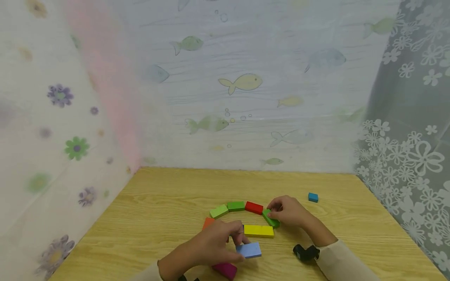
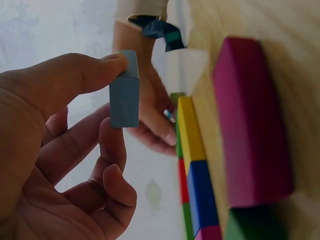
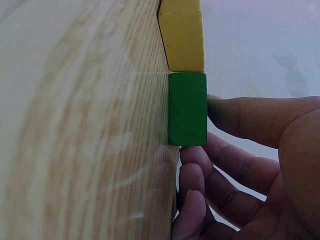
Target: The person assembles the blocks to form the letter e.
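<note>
My left hand pinches a light blue block between thumb and fingers, raised above the table. In the left wrist view the end of this light blue block faces the camera. At the right end of a curved row, my right hand holds a green block by thumb and fingers, low on the tabletop. The row continues left with a red block, a green one, a light green one and an orange block, partly behind my left hand. A yellow block lies inside the curve.
A magenta block lies near me, partly under my left hand. The left wrist view shows a dark blue block beside the yellow one. A small blue block sits apart at the right. Printed curtains enclose the wooden table.
</note>
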Action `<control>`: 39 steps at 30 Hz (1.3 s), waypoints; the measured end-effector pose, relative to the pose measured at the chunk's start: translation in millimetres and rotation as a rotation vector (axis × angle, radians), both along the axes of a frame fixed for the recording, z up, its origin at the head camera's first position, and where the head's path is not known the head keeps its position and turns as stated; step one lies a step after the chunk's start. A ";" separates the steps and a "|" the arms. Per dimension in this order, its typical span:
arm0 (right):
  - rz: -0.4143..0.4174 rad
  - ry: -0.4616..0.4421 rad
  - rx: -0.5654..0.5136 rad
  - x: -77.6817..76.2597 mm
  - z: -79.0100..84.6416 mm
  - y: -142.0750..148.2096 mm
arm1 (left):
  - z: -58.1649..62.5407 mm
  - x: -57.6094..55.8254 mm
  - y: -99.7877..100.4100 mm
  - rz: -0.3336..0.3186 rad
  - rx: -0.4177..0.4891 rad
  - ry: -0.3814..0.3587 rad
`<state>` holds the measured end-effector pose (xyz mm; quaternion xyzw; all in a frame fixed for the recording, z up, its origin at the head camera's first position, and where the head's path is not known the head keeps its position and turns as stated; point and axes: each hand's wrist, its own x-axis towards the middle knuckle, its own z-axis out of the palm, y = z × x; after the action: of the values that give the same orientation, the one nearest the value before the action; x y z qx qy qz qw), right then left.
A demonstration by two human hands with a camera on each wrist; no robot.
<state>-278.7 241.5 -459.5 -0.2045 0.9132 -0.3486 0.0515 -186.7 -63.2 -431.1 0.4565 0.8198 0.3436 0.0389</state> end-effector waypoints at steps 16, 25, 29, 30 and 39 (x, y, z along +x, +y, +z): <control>-0.006 -0.021 -0.005 3.6 -5.4 -2.3 | -16.9 23.2 10.4 -0.077 -0.208 -0.174; -0.007 -0.027 0.002 -1.2 -2.3 -3.9 | -21.2 23.1 10.1 -0.056 -0.248 -0.072; -0.023 -0.015 0.004 -3.3 -0.8 -1.7 | -19.5 22.0 12.6 -0.036 -0.277 -0.038; -0.027 -0.013 0.006 -3.4 -0.5 -0.9 | -19.0 21.7 13.2 -0.035 -0.280 -0.029; -0.025 -0.018 0.018 -3.0 -0.2 1.0 | -19.2 21.3 13.5 -0.044 -0.287 0.003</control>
<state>-281.7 242.5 -459.7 -0.1892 0.9183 -0.3430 0.0573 -165.4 -49.7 -450.3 0.4644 0.8504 0.2213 0.1101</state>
